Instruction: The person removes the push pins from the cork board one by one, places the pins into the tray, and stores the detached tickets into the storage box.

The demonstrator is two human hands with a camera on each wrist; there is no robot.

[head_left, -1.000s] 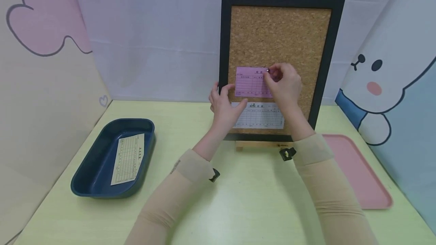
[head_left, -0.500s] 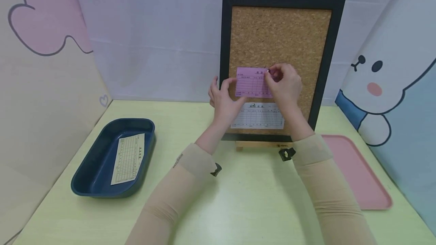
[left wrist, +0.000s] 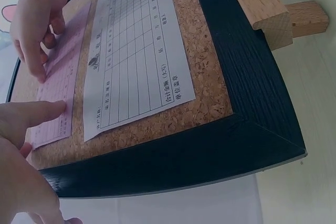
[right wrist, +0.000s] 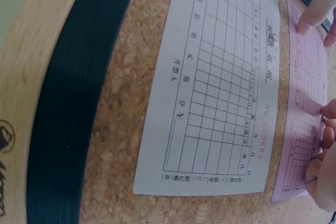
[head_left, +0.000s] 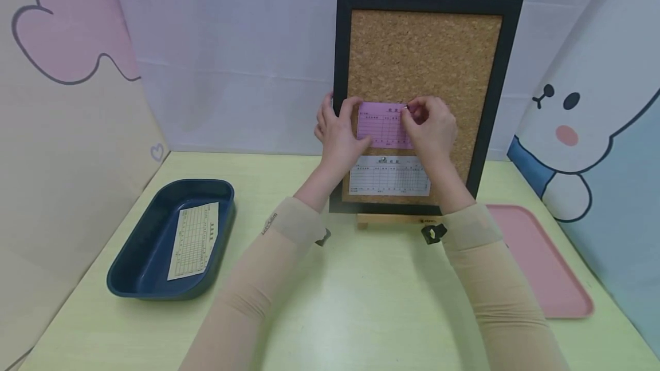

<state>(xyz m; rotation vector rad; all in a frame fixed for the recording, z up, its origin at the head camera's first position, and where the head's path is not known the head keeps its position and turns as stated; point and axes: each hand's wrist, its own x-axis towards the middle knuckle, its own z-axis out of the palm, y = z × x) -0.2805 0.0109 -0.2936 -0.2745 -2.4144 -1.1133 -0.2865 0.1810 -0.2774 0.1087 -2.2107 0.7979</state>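
A pink receipt slip (head_left: 380,125) lies flat against the cork board (head_left: 423,56), above a white receipt slip (head_left: 389,179) held by a silver push pin (head_left: 383,159). At the pink slip's top edge, my right hand (head_left: 432,127) pinches a small shiny push pin (head_left: 406,107) between thumb and forefinger, covering the slip's right part. My left hand (head_left: 340,133) has its thumb and forefinger spread on the slip's left edge, its other fingers reaching past the black frame's left side. In the left wrist view, the left thumb (left wrist: 50,111) touches the pink paper.
On the left of the table stands a dark blue tray (head_left: 121,279) with a pale yellow slip (head_left: 193,239) inside. A pink tray (head_left: 546,279) lies on the right, partly behind the right sleeve. The board leans on a wooden stand (head_left: 387,218); printed cloth walls surround the table.
My left hand has moved up along the pink slip's left edge, uncovering more of the white slip's left side. The right hand has stayed at the pin.
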